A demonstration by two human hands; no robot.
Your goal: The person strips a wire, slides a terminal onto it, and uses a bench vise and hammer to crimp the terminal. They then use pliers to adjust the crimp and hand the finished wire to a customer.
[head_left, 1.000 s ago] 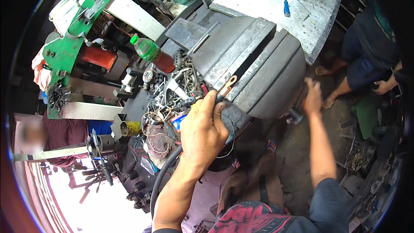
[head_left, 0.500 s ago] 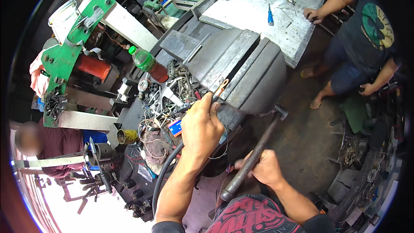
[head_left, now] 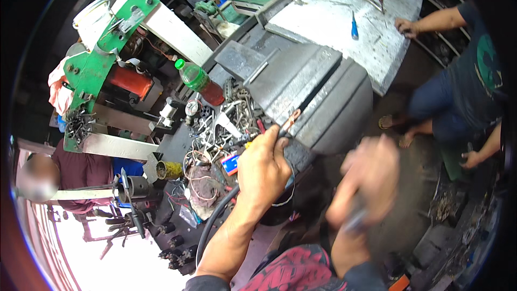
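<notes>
Copper lug [head_left: 292,120] slants forward-right from the nearer left hand [head_left: 264,171], pinching its cable [head_left: 211,213]; right hand [head_left: 370,179] clenches a blurred tool [head_left: 355,220].

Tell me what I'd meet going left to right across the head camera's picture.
Green metal frame → green-capped bottle → left hand → copper cable lug → blurred right hand → a co-worker's lower hand.

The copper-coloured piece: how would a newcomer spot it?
Find the big grey vise mid-picture. Near its lower edge, the left hand grips a black cable ending in the copper-coloured piece. Its orange-brown colour and looped tip set it apart from the dull grey vise.
</notes>
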